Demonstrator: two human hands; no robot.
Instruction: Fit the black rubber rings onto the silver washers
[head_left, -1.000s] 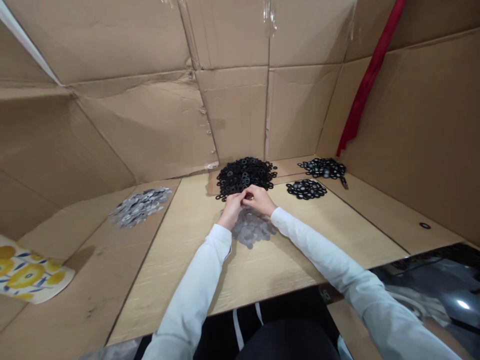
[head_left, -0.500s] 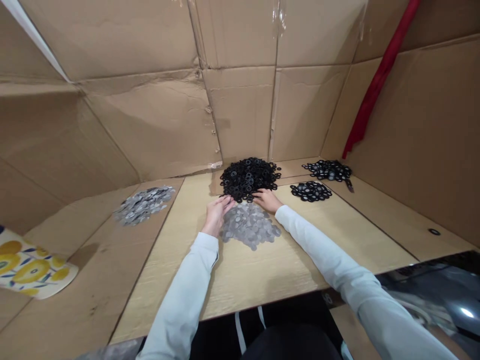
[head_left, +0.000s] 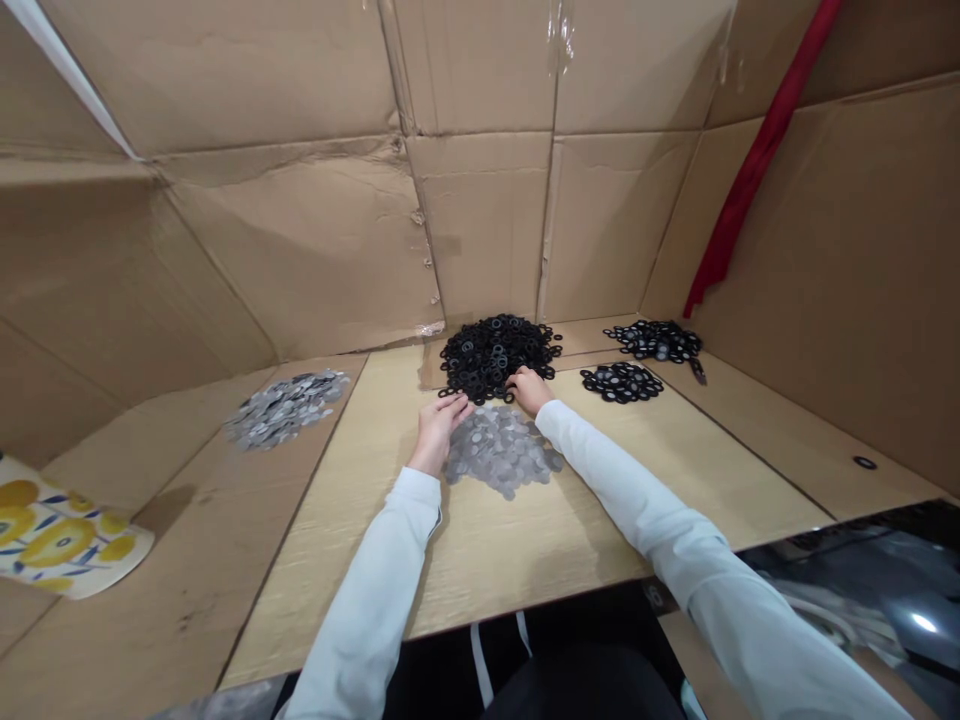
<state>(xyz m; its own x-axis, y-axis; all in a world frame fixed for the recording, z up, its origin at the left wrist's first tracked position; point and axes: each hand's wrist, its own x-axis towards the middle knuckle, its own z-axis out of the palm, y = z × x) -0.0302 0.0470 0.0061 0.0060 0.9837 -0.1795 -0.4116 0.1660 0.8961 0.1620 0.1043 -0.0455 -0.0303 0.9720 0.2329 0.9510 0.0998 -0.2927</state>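
A heap of black rings (head_left: 499, 345) lies at the back of the pale board, and a loose spread of thin grey discs (head_left: 502, 455) lies just in front of it. My left hand (head_left: 441, 425) is at the heap's front left edge, its fingers pressed together beside the discs; whatever they hold is too small to make out. At the heap's front right side, my right hand (head_left: 531, 392) has its fingers curled down against the rings. Its fingertips are partly hidden, so I cannot tell what is pinched there.
More grey discs (head_left: 289, 408) are piled on cardboard at left. On the right are two piles of black rings with grey centres, a nearer one (head_left: 621, 382) and a farther one (head_left: 660, 340). A single ring (head_left: 864, 462) lies far right. A yellow-patterned cylinder (head_left: 71, 530) stands left. Cardboard walls enclose the back.
My right hand has shifted slightly left and farther in against the black rings, its fingers more curled. My left hand has hardly moved.
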